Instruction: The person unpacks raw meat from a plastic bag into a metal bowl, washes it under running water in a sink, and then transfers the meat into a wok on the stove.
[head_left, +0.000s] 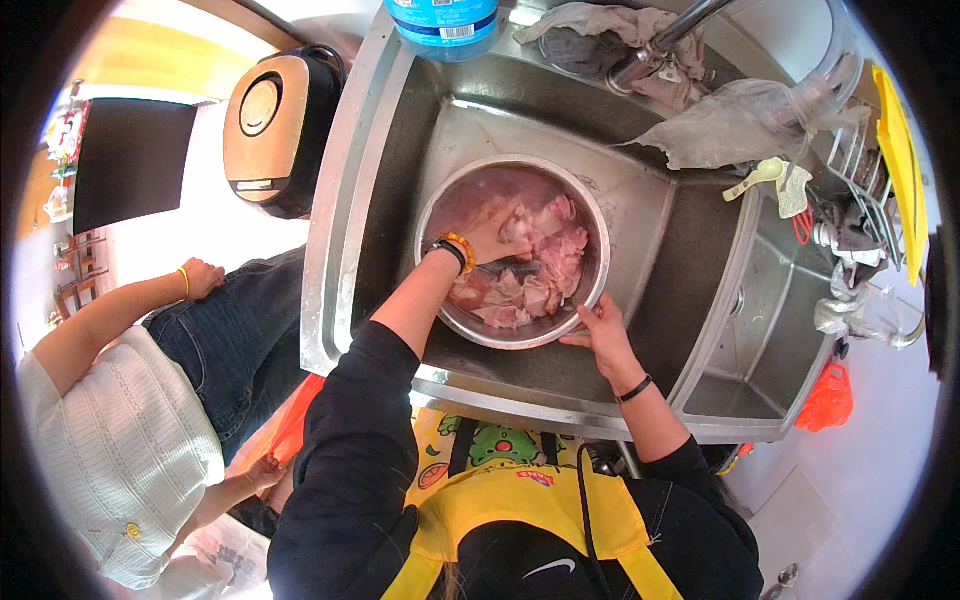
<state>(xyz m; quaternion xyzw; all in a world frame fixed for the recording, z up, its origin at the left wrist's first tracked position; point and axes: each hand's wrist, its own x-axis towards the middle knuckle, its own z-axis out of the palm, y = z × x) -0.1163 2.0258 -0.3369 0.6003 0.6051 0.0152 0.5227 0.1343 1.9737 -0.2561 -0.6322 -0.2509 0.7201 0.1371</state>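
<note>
A round stainless steel basin (517, 341) stands in the large sink compartment (630, 187). Raw meat pieces (559, 255) lie in it in cloudy pink water. My left hand (491, 236), with an orange bead bracelet and a dark band at the wrist, reaches into the basin at its left side. The fingers are spread among the meat and partly under water, so whether they grip a piece is hard to tell. My right hand (604, 334) holds the basin's rim at the lower right, thumb near the top edge.
A person in a white top (135, 427) stands close at the left, holding a red plastic bag (289, 420). A rice cooker (262, 135) is left of the sink. The faucet (637, 67), cloths and a plastic bag (735, 124) crowd the back edge; a smaller sink compartment (757, 330) adjoins at right.
</note>
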